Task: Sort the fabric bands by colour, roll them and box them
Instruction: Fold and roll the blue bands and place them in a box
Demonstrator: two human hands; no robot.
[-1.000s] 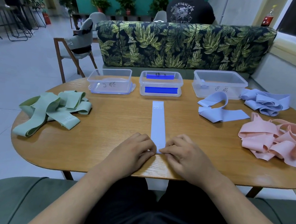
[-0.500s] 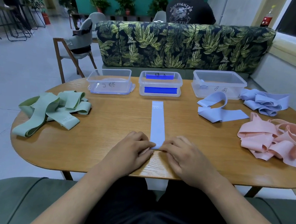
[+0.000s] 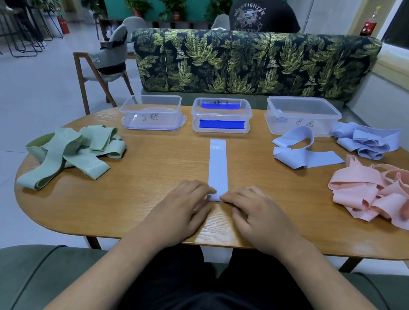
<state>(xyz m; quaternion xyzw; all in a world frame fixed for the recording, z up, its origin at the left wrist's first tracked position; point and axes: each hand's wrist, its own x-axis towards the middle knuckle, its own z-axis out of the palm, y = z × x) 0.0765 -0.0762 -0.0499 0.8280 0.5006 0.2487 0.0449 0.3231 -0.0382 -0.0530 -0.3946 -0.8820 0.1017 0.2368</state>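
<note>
both the left hand (image 3: 183, 203) and right hand (image 3: 253, 210) pinch the near end of the lavender band (image 3: 218, 170), laid straight on the surface (image 3: 147, 199) so it rolls evenly.

Oval wooden table (image 3: 146, 213) bears three clear boxes (image 3: 222, 115), green bands (image 3: 70, 150), blue bands (image 3: 366, 139), pink bands (image 3: 377, 193), one flat band (image 3: 218, 165).

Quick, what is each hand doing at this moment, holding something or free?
Left hand: fingers curled, pinching the near end of the flat light blue band.
Right hand: fingers curled, pinching the same end.
</note>
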